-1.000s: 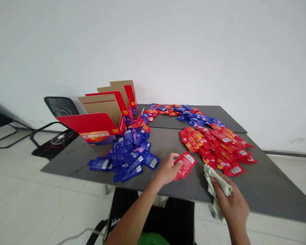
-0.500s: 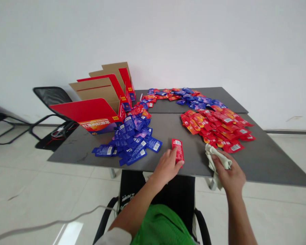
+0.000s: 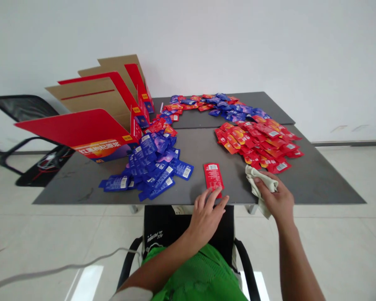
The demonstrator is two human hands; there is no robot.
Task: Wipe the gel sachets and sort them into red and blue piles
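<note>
A single red sachet (image 3: 212, 175) lies flat near the front edge of the grey table (image 3: 203, 146), its barcode end pointing away from me. Over its near end is my left hand (image 3: 208, 211), fingers spread; whether the fingertips touch the sachet I cannot tell. My right hand (image 3: 277, 200) grips a crumpled pale cloth (image 3: 260, 186), part of which hangs over the table edge. Just beyond the cloth spreads a pile of red sachets (image 3: 257, 142). To the left of the lone sachet is a heap of blue sachets (image 3: 156, 163).
Several open red cardboard boxes (image 3: 106, 142) stand in a row at the table's left side, flaps up. Mixed red and blue sachets (image 3: 235, 110) curve along the back. A black chair (image 3: 28, 108) is at the left, and a cable (image 3: 65, 266) crosses the floor.
My left hand has loosened from the red sachet and drawn back toward me, its fingers spreading. The cloth stays in my right hand. The camera view has shifted.
</note>
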